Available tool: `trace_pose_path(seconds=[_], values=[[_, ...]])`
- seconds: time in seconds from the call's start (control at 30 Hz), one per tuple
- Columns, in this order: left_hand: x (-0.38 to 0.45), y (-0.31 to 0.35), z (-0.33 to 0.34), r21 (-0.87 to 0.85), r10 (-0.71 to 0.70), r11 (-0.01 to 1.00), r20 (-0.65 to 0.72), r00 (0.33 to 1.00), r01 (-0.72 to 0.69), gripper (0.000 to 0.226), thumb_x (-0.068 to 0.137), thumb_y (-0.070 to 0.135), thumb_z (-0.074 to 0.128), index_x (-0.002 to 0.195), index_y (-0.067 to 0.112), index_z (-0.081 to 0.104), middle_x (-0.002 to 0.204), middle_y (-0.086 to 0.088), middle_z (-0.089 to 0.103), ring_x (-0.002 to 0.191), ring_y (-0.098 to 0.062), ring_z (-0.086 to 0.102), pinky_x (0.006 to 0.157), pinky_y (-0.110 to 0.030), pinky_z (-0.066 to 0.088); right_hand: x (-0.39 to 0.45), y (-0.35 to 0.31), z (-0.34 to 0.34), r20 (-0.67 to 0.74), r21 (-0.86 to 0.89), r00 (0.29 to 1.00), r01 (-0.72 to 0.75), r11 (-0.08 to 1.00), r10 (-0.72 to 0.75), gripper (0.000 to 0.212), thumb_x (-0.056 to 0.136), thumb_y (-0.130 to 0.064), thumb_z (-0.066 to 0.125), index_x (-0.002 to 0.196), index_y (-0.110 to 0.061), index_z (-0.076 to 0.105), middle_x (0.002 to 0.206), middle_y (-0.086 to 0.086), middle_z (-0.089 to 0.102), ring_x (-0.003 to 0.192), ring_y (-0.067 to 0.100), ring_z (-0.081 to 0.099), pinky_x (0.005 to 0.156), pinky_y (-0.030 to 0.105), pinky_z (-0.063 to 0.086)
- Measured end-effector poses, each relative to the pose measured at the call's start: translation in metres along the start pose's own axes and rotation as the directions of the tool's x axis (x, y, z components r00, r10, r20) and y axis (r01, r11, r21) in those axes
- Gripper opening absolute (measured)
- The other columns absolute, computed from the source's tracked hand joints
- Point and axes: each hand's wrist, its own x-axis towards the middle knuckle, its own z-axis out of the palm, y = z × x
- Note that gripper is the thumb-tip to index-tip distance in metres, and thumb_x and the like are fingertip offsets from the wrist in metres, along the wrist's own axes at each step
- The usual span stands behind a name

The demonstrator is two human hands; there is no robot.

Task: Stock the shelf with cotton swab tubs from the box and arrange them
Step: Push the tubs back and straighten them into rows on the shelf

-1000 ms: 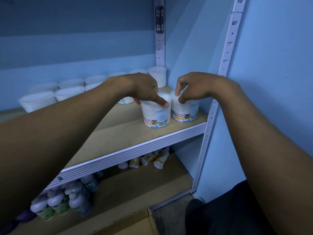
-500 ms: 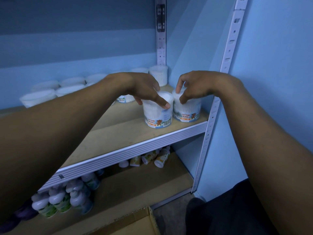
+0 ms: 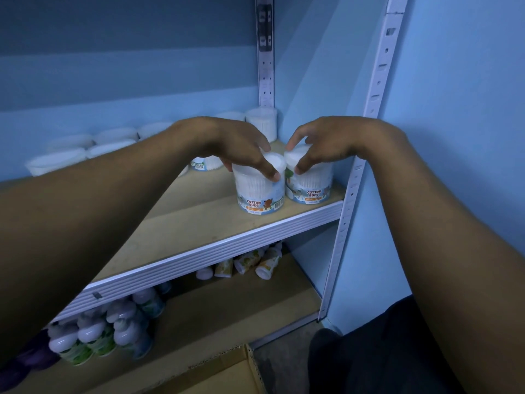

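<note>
Left hand [image 3: 235, 146] and right hand [image 3: 326, 143] are each gripping a front tub [image 3: 260, 189] — the shelf [image 3: 199, 223] is sitting mostly bare, the back row [image 3: 85, 149] filling.

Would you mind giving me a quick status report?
Left hand gripping left tub lid; right hand on right tub. Both upright at shelf front. Nothing obstructing.

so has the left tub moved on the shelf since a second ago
Yes, turned in place: the left tub stays by the shelf edge, but its label has swung rightward.
</note>
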Motion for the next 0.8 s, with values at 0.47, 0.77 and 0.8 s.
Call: trace_pose_path(seconds=[0.47,0.77,0.8], values=[[-0.0024,0.0048,-0.002,-0.005,0.0,1.0,0.024,1.0,0.0,0.085,0.073,0.055,0.079,0.146,0.029,0.043,0.145,0.007,0.044,0.121,-0.02,0.05,0.093,-0.032,0.053,-0.0006,0.0014,-0.0006,0.006,0.026,1.0,0.024,0.999,-0.024,0.049,0.083,-0.046,0.077,0.128,-0.046,0.06,0.144,-0.005,0.049,0.119,0.018,0.049,0.098,0.033,0.043],[-0.0001,0.004,-0.001,0.048,-0.025,0.999,0.009,1.0,0.025,0.078,0.069,0.062,0.077,0.132,0.019,0.057,0.127,0.003,0.053,0.107,-0.022,0.059,0.081,-0.038,0.061,0.0,0.0014,-0.0006,0.017,0.059,0.999,0.03,0.998,-0.031,0.043,0.083,-0.038,0.078,0.123,-0.045,0.064,0.128,-0.009,0.049,0.117,0.02,0.051,0.101,0.036,0.047],[-0.0004,0.0048,-0.0003,0.053,-0.026,0.998,0.007,1.0,0.026,0.078,0.069,0.063,0.076,0.131,0.018,0.058,0.126,0.002,0.053,0.107,-0.023,0.059,0.081,-0.039,0.061,0.0,0.0014,-0.0004,0.017,0.058,0.999,0.034,0.998,-0.035,0.043,0.083,-0.038,0.078,0.123,-0.045,0.064,0.127,-0.009,0.049,0.117,0.021,0.051,0.1,0.035,0.047]])
